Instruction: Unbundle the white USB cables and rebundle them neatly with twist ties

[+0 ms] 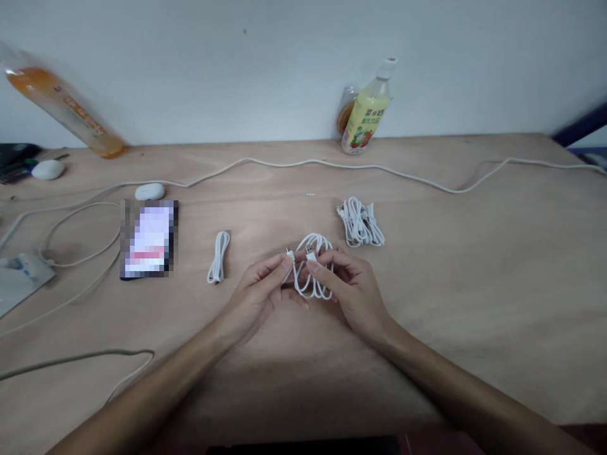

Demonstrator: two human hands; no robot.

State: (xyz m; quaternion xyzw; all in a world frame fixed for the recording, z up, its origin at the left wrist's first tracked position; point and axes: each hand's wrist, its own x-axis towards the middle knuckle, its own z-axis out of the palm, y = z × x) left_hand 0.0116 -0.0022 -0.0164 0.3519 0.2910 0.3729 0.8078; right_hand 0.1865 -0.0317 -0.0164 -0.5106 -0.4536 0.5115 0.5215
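Between my two hands is a loosely looped white USB charging cable (313, 294). My left hand (263, 281) pinches the small plug end between thumb and forefinger. The wider USB plug is gripped by my right hand (353, 284), its metal tip pointing away from me. The loops hang around and behind the fingers, so some fingers are partly hidden. Left of my hands a single white cable (219, 257) lies folded into a narrow bundle on the table. Beyond my right hand sits a pile of several bundled white cables (360, 222).
A phone (149, 240) and a white earbud case (150, 191) lie at left, near a power strip (23, 284) with cords. A long white cord (303, 163) crosses the table's back. By the wall stand an orange drink bottle (71, 110) and a yellow drink bottle (367, 114).
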